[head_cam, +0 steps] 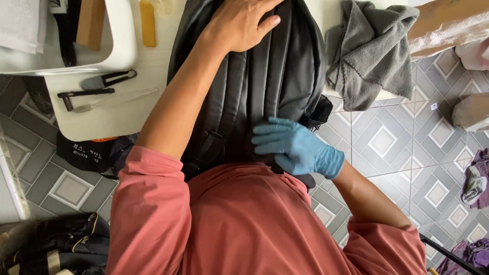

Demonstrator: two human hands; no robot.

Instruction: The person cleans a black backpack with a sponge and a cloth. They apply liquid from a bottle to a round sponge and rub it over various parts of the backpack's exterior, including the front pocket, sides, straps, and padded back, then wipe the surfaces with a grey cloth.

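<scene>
You are pressing your bare left hand (239,23), fingers spread flat and gripping nothing, on the far end of the black backpack (265,76), which is lying lengthwise on the white bench (117,114) and overhanging its edge toward your chest. Your gloved right hand (293,147) is resting on the backpack's near end, fingers loosely extended, not closing on anything. A grey towel (369,51) is lying just right of the backpack.

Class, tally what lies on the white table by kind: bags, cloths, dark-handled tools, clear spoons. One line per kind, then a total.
Black fabric backpack: 1
Grey terry cloth towel: 1
Dark-handled tools: 2
Clear plastic spoon: 1
Total: 5
</scene>
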